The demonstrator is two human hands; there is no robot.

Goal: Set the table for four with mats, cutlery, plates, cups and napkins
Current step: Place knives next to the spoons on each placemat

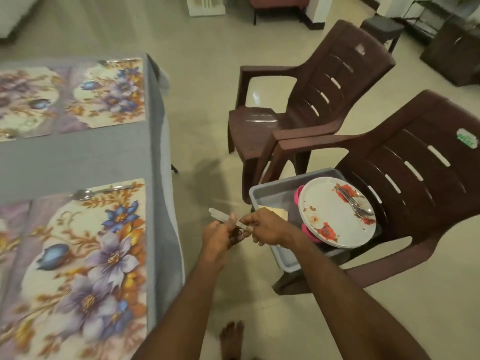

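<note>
The person stood between the table (pixel 78 157) and two brown chairs. Both hands were out in front, over the floor, and they met on a knife (pixel 225 220). The left hand (pixel 220 236) had its fingers curled round the lower part of the knife. The right hand (pixel 265 226) pinched the same end with its fingertips. The knife lay almost flat. Its long line ran from the hands up and to the left, and its rounded tip pointed toward the table edge. It was in the air, near the table but not touching it.

On the table, which had a grey cloth, lay flowery mats. The near mat (pixel 78 268) had a spoon (pixel 98 192) along its far edge, with the bowl of the spoon to the left and the handle pointing right. The far mat (pixel 109 94) lay well apart from it, with something shiny at its far edge, too blurry to name.

A grey tub (pixel 272 196) sat on the seat of the near chair (pixel 415 178). White plates (pixel 332 216) with red flowers were stacked in the tub. More cutlery (pixel 354 203) lay on the top plate, pointing down and to the right. Pink things (pixel 300 194) peeked out from under the plates. The far chair (pixel 311 100) stood just behind.
</note>
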